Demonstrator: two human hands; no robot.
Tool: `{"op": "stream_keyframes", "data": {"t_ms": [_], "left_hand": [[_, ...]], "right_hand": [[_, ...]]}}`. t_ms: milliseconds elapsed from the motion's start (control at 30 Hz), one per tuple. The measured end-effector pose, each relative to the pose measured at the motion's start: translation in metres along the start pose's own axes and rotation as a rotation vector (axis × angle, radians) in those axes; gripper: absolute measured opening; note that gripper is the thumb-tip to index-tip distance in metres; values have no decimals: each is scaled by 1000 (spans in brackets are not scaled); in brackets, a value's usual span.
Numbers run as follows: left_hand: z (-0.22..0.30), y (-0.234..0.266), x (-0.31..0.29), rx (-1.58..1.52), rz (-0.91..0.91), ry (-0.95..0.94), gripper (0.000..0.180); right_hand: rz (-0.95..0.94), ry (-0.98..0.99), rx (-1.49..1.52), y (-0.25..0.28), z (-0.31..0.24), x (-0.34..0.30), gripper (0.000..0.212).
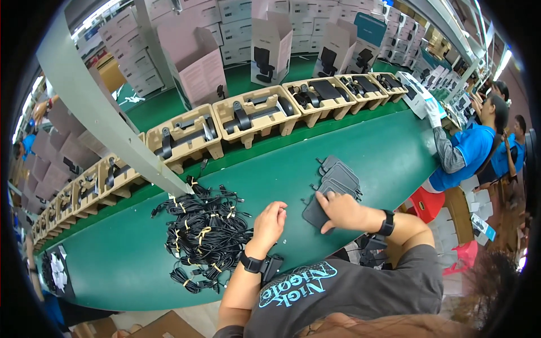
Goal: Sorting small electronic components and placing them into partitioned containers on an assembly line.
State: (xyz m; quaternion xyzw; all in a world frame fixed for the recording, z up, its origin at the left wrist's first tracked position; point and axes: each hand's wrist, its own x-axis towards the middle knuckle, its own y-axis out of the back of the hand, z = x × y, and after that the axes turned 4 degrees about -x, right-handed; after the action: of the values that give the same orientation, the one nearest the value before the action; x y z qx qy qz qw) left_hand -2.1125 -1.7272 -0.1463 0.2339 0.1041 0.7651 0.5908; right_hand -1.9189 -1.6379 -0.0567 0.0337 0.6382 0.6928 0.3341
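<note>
My right hand (341, 211) is closed on the edges of a dark grey flat panel (314, 215) with rounded corners, thumb at its near edge. Beyond it lie several like dark grey panels (342, 173), overlapping on the green table, with small loops or tabs at their edges. My left hand (270, 222) hovers over the table between the panels and a heap of black cables (205, 231). Its fingers are loosely bent and apart from the thumb, with nothing seen in them. The cables are coiled in bundles with pale ties.
A row of tan moulded trays (259, 121) with black parts runs along the far side of the green table (129, 248). A grey post (107, 112) rises at left. Open cartons (194, 67) stand behind. A co-worker in blue (470, 149) sits at right, near a red stool (425, 204).
</note>
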Motion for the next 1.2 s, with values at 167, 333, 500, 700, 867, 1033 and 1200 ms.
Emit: {"op": "stream_keyframes", "data": {"t_ms": [167,333,500,700,867,1033,1200], "left_hand": [[-5,4,2,6,8,14,16],[0,12,2,-17,162,82,23],[8,16,0,122,158,-78,20],[-4,24,1,-513,223,187,14],[4,28,0,-488,311,68,27],[-9,21,-9,44,128,4,40],[-10,24,-10,45,127,44,36]], "right_hand": [[299,63,154,-15,-26,27,87],[246,127,534,7,-11,58,50],[443,435,461,40,-9,73,22],[226,0,1011,58,1,100,19],[648,215,1533,65,12,132,20],[1318,-6,933,109,87,186,22],[1154,16,881,105,120,230,21]]}}
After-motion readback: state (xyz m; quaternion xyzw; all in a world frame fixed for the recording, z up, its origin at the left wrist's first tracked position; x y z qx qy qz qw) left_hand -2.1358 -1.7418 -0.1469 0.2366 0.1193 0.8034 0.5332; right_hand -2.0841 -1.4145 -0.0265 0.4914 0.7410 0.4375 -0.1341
